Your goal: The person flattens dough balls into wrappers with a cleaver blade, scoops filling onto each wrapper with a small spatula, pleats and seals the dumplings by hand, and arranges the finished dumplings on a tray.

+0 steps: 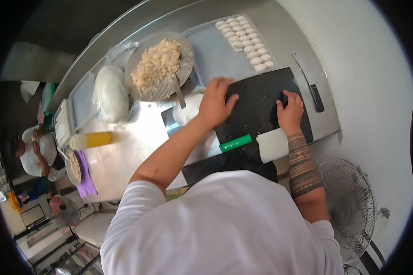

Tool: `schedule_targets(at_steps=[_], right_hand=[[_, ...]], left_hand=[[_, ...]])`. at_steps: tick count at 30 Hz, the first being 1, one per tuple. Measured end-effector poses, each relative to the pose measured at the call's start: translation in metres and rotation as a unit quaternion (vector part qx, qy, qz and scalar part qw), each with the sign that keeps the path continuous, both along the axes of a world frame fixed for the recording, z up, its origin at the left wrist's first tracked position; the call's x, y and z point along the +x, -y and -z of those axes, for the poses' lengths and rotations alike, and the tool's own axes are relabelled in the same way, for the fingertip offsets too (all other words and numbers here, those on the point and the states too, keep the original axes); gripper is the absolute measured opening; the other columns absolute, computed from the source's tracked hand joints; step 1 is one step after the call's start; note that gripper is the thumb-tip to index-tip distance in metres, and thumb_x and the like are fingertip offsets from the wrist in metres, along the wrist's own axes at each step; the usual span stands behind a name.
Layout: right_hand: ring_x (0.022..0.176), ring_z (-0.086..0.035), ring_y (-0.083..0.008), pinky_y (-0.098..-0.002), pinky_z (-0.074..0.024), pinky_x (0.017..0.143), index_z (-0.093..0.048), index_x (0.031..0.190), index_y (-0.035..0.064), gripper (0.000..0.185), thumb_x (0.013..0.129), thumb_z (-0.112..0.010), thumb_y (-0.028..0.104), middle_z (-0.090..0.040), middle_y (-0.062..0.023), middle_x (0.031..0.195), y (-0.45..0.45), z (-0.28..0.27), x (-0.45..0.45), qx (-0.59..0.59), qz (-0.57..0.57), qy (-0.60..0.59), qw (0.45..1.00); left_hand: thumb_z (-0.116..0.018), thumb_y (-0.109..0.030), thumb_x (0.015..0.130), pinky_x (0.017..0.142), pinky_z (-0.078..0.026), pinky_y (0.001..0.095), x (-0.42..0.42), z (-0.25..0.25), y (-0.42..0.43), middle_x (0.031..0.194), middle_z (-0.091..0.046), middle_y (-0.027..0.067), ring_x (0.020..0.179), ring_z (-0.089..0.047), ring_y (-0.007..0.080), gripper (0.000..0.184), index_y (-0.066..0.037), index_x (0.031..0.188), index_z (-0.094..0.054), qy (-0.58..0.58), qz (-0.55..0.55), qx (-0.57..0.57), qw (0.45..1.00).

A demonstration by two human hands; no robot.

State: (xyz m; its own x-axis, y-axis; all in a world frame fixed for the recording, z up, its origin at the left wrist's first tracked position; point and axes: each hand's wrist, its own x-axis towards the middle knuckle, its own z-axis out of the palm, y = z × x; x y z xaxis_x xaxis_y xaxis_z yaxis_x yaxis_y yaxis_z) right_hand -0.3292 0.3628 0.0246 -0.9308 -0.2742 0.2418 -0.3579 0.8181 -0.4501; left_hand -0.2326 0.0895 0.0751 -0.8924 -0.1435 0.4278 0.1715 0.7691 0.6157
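My left hand [217, 103] is open, thumb apart from the fingers, at the left edge of a black board [250, 107]. Beside its wrist lies a white, soft-looking pile [188, 109], partly covered by my forearm. Over the right part of the board, my right hand [290, 110] has curled fingers, with a small dark shape between thumb and forefinger that I cannot make out. A green cylinder [235, 143] lies along the board's near edge. Below my right hand is a white folded cloth or sheet [273, 145].
A bowl of chunky filling [158, 64] holds a metal utensil [180, 94]. Behind the board, a tray [211, 50] carries rows of white dumplings [250, 41]. A knife [314, 94] lies right. Left are a plastic bag [111, 94], a yellow bottle [91, 140] and another person [36, 149]. A fan [346, 206] stands right.
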Motion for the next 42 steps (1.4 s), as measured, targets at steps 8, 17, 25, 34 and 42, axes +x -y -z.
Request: schedule_targets(at_steps=[8,17,25,34,42], right_hand=[[0.088,-0.067,-0.0350,-0.0459,-0.0528,0.080,-0.071,0.087,0.0056,0.010,0.088,-0.076,0.015,-0.069,-0.0115,0.085,0.134,-0.032,0.063,-0.148,-0.214,0.105,0.960],[0.096,-0.070,-0.0358,-0.0473,-0.0535,0.085,-0.070,0.088,0.0071,0.028,0.083,-0.083,0.031,-0.073,-0.0127,0.095,0.211,-0.032,0.096,0.057,-0.259,0.149,0.953],[0.080,-0.069,-0.0353,-0.0432,-0.0537,0.076,-0.069,0.080,0.0027,0.023,0.082,-0.083,0.021,-0.071,-0.0168,0.083,0.217,-0.022,0.073,0.056,-0.303,0.185,0.933],[0.088,-0.069,-0.0368,-0.0446,-0.0545,0.081,-0.069,0.085,0.0046,0.023,0.086,-0.079,0.026,-0.072,-0.0174,0.091,0.220,-0.025,0.082,0.068,-0.261,0.199,0.942],[0.092,-0.068,-0.0405,-0.0488,-0.0538,0.082,-0.069,0.090,0.0041,0.025,0.089,-0.076,0.028,-0.072,-0.0193,0.095,0.221,-0.031,0.083,0.079,-0.278,0.202,0.936]], left_hand=[[-0.077,-0.007,0.088,0.085,-0.056,0.0388,0.218,0.001,0.004,0.111,-0.067,0.0142,0.097,-0.068,0.0305,0.033,-0.006,0.121,-0.068,0.158,-0.003,0.127,0.979],[-0.074,-0.006,0.092,0.073,-0.057,0.0355,0.307,0.003,0.041,0.102,-0.068,0.0112,0.084,-0.068,0.0256,0.022,-0.006,0.113,-0.070,0.178,-0.117,0.192,0.958],[-0.072,-0.007,0.093,0.073,-0.057,0.0354,0.345,0.002,0.072,0.106,-0.068,0.0118,0.086,-0.069,0.0258,0.023,-0.006,0.116,-0.070,0.187,-0.087,0.184,0.961],[-0.072,-0.006,0.093,0.076,-0.058,0.0359,0.339,0.007,0.074,0.106,-0.068,0.0124,0.089,-0.070,0.0267,0.023,-0.005,0.116,-0.069,0.175,-0.048,0.186,0.966],[-0.072,-0.006,0.093,0.077,-0.058,0.0352,0.312,0.004,0.051,0.104,-0.068,0.0122,0.089,-0.070,0.0262,0.023,-0.004,0.116,-0.070,0.172,-0.067,0.203,0.962]])
